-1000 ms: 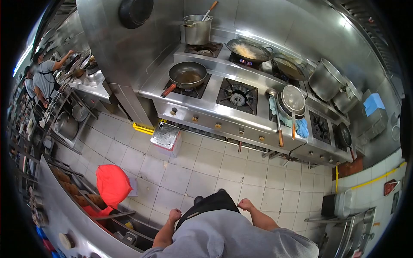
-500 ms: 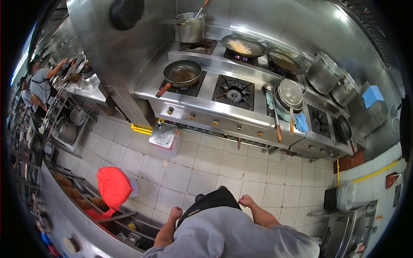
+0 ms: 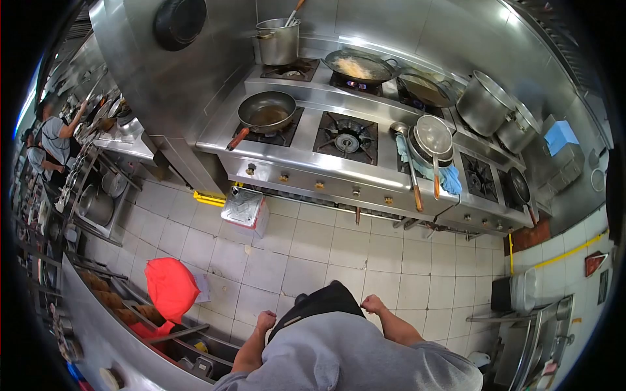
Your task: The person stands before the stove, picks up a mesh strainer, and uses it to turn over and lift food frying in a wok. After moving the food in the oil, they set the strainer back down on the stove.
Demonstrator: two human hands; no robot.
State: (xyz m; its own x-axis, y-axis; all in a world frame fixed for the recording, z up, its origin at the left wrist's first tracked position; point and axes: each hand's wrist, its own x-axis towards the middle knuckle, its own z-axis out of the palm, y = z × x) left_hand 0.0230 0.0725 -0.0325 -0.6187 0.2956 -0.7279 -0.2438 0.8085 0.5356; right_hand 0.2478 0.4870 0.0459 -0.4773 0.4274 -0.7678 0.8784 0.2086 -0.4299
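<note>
My left hand (image 3: 266,320) hangs beside the black apron (image 3: 316,305), its fingers curled in and nothing visible in it. On the other side of the apron is my right hand (image 3: 373,304), also curled closed with nothing showing in it. Neither hand touches the stove (image 3: 274,168) in front. On the stove sit a frying pan (image 3: 267,112) with an orange-brown handle, a wok (image 3: 357,68) with pale food in liquid over a flame, and a strainer (image 3: 433,135) resting on a pot beside a blue cloth (image 3: 450,179).
A lidded container (image 3: 242,207) stands on the floor before the stove. A red bag (image 3: 171,287) hangs by the steel counter (image 3: 124,352) at left. Two co-workers (image 3: 53,133) stand far left. Large pots (image 3: 482,104) are at back right.
The view has shifted slightly, so the stove appears a little further left and higher. A co-worker's arm at far left has changed position. My hands hang almost as before.
</note>
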